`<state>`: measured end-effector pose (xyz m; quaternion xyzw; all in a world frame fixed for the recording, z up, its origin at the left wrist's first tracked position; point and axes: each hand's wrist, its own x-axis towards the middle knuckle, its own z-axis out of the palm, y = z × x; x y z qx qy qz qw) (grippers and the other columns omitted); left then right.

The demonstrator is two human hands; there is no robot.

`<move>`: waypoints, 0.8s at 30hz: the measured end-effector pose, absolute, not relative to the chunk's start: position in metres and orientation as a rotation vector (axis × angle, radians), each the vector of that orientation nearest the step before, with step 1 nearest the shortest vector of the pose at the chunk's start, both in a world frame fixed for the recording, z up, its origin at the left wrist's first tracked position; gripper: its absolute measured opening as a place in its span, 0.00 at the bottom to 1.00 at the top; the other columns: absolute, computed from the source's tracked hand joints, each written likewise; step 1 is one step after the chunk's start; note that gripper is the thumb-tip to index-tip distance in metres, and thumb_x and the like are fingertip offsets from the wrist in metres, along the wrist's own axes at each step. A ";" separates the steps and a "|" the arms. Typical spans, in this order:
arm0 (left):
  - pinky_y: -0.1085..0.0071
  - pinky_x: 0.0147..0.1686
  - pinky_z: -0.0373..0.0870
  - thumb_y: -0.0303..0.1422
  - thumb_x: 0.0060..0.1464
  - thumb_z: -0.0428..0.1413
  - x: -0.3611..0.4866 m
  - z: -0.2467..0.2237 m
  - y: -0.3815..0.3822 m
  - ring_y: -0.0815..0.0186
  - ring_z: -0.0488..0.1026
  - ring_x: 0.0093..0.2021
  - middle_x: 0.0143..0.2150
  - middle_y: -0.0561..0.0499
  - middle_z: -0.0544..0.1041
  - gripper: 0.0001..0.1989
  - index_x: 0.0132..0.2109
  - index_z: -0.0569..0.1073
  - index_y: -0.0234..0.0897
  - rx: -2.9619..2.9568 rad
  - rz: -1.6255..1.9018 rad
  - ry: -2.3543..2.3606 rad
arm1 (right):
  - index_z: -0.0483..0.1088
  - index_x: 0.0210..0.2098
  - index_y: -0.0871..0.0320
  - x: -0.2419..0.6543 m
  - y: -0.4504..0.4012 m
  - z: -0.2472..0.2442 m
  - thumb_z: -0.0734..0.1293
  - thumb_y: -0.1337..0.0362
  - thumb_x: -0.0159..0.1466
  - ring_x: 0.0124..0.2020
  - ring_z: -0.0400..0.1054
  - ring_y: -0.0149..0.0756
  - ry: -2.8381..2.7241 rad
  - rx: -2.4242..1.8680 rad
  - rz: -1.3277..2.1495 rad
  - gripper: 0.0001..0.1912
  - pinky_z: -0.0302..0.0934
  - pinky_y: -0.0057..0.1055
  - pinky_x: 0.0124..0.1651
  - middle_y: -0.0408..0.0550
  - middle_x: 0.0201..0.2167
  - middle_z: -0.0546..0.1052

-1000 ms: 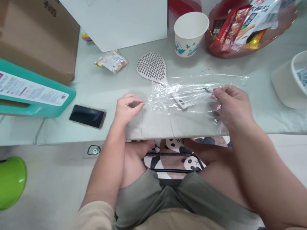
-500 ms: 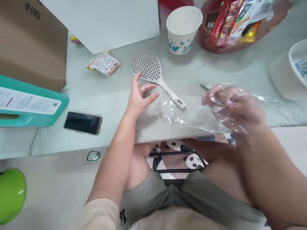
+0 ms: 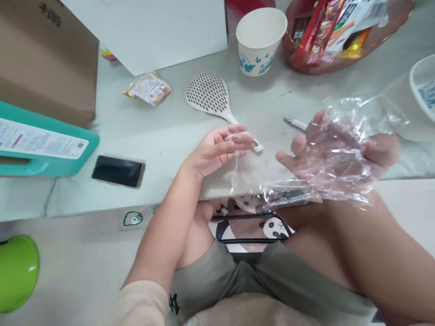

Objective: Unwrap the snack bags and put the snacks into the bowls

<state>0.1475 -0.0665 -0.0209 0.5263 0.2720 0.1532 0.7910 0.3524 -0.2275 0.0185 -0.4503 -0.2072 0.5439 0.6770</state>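
Note:
My left hand [image 3: 222,147] is above the table's front edge, its thumb and fingers closed on one end of a clear plastic bag [image 3: 288,192]. My right hand [image 3: 333,149] is turned palm up with its fingers spread. The crumpled film lies over its palm and fingers; whether the hand is inside the bag I cannot tell. Just behind my left fingers lies a white slotted skimmer [image 3: 209,93], its handle partly hidden by them. A slim white tool with a grey tip [image 3: 295,123], perhaps a pen, lies beside my right fingertips.
A paper cup [image 3: 261,43] and a snack-filled reddish bowl [image 3: 299,65] stand behind; a white tub [image 3: 408,108] is at right. At left are a phone [image 3: 118,171], a small packet [image 3: 149,88], a teal jug [image 3: 50,167] and a cardboard box [image 3: 47,59].
My left hand has moved right and down, from beside the skimmer's head to its handle. My right hand has turned over and spread its fingers, and the bag has lifted off the table with it.

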 end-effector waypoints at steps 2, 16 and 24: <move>0.68 0.37 0.80 0.42 0.42 0.73 0.147 -0.023 -0.064 0.64 0.82 0.35 0.34 0.54 0.79 0.22 0.39 0.73 0.41 1.176 0.419 0.701 | 0.68 0.28 0.49 0.351 -0.222 0.018 0.76 0.55 0.45 0.41 0.76 0.42 -0.383 -1.055 1.201 0.16 0.71 0.46 0.46 0.42 0.38 0.80; 0.72 0.34 0.82 0.27 0.49 0.64 0.127 -0.012 -0.044 0.66 0.83 0.34 0.37 0.49 0.85 0.08 0.39 0.80 0.37 0.977 0.431 0.945 | 0.67 0.32 0.53 0.353 -0.198 0.006 0.71 0.61 0.55 0.23 0.73 0.31 -0.190 -1.441 1.114 0.08 0.62 0.26 0.24 0.42 0.26 0.76; 0.80 0.29 0.78 0.22 0.52 0.61 0.114 -0.007 -0.030 0.71 0.81 0.30 0.32 0.51 0.83 0.06 0.36 0.79 0.36 1.023 0.598 1.081 | 0.71 0.28 0.54 0.357 -0.203 -0.007 0.80 0.58 0.48 0.21 0.65 0.27 -0.420 -1.471 1.161 0.16 0.58 0.23 0.22 0.38 0.22 0.72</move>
